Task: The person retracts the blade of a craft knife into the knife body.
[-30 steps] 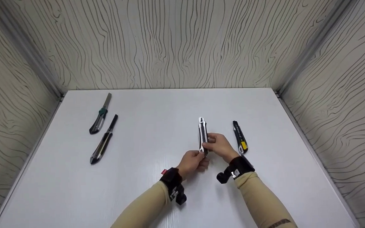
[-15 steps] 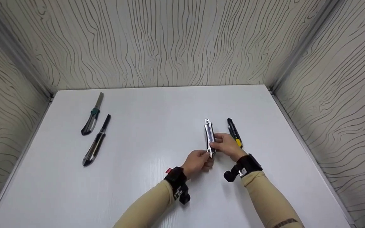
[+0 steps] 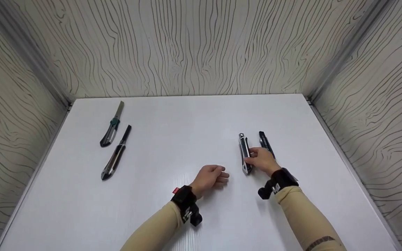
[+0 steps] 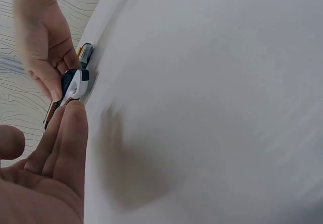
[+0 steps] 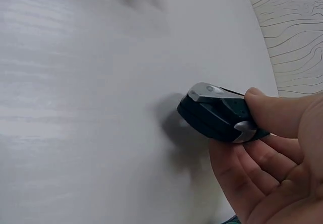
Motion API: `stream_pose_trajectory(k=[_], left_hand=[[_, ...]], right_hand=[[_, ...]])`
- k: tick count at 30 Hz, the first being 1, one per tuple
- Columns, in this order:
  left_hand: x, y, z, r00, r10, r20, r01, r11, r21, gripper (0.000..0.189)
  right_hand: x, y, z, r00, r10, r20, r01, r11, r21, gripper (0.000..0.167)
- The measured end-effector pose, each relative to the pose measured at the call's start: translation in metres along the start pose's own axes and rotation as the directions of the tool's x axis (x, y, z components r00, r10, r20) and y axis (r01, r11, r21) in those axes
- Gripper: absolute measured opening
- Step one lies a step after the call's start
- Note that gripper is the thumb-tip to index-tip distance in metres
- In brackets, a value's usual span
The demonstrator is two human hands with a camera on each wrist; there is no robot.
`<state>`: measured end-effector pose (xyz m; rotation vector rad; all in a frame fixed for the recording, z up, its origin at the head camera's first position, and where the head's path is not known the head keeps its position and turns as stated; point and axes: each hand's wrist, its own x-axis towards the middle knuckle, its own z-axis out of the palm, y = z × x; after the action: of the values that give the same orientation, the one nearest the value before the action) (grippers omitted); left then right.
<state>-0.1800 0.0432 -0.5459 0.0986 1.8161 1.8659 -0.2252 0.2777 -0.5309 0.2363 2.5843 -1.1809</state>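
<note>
Head view, hands and cutters on a white table; clock face centred on the left hand, twelve toward the back wall. Item: two tan sleeves, nearest, at seven and five, each ending in a black wrist band. Item: left hand, holding nothing; fingers together and relaxed, thumb apart from them in the left wrist view; placed just beside the work, perhaps so that it can lend support. Item: right hand, at between two and three; thumb and fingers clamped on the sides of a silver-and-black cutter. Said cutter, at two, points toward about twelve, its butt nearest the person; the pinch is near the butt end, presumably keeping fingers clear of the tip; no long blade shows. Its shadow in the right wrist view suggests that it is slightly raised. Item: dark cutter, just beyond at two, near end hidden by the right hand; contact between them cannot be told. Item: silver-and-bronze knife, well apart, between nine and ten, dark blade-like strip extended. Item: green-and-black cutter, at ten, long blade out. Both lie near each other, handles toward the person, likely so that edges face away from reaching hands. Item, farthest: wood-grain back wall, at twelve.
</note>
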Motion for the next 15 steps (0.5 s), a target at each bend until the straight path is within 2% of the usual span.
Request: stream_pose_trajectory(k=[7, 15], left_hand=[[-0.007, -0.001, -0.012, 1.000, 0.007, -0.028, -0.007, 1.000, -0.006, 0.035], [-0.012, -0.003, -0.015, 0.999, -0.009, -0.042, 0.009, 1.000, -0.010, 0.036]], right_hand=[[0.001, 0.000, -0.004, 0.995, -0.034, -0.090, 0.024, 0.993, -0.114, 0.048], [-0.001, -0.008, -0.003, 0.983, -0.071, -0.169, 0.027, 0.969, -0.246, 0.043]])
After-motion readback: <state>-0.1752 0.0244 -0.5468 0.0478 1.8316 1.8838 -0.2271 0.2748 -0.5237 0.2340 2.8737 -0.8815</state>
